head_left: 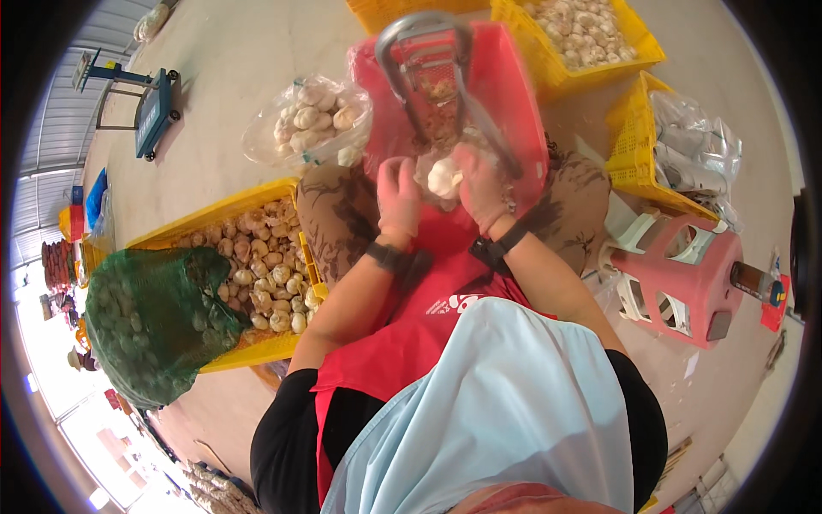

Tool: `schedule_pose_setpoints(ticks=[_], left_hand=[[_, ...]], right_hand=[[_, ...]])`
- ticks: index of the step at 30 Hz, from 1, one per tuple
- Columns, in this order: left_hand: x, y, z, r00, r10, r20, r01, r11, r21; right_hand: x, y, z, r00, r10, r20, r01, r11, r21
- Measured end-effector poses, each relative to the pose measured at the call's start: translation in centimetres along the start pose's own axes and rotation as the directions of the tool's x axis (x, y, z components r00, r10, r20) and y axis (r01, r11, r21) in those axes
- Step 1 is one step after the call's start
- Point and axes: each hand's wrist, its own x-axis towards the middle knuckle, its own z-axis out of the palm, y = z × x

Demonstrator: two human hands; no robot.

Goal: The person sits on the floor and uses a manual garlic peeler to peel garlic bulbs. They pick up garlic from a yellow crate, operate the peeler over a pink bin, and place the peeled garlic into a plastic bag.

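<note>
A pale garlic bulb (pixel 443 178) sits between my hands over my lap, in front of the red plastic basin (pixel 514 94). My right hand (pixel 483 188), in a thin glove, is closed on the bulb's right side. Close by on the bulb's left is my left hand (pixel 398 199), also gloved; its fingers are blurred, and I cannot tell whether they grip anything. A grey metal frame (pixel 467 81) with a looped top rises from the basin. Dry garlic skins (pixel 438 116) lie inside the basin.
A clear bag of garlic (pixel 312 120) lies beside the basin. At left, a yellow crate (pixel 257 353) holds loose bulbs, with a green mesh sack (pixel 154 321) on it. Right are a crate of garlic (pixel 591 81), a crate with plastic bags (pixel 632 141) and a pink stool (pixel 685 283).
</note>
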Motion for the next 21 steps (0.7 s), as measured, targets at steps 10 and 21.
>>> schedule_pose_setpoints(ticks=[10,21], left_hand=[[-1.3,1.2,-0.3,0.889,-0.105,0.445,0.110,0.994,0.015],[-0.9,1.4,-0.8,0.854,-0.053,0.517,0.268,0.898,-0.350]], right_hand=[[0.3,0.6,-0.3,0.978,-0.028,0.206,0.050,0.994,-0.102],[-0.6,0.0,-2.5,0.925,-0.057,0.376,-0.034,0.973,0.230]])
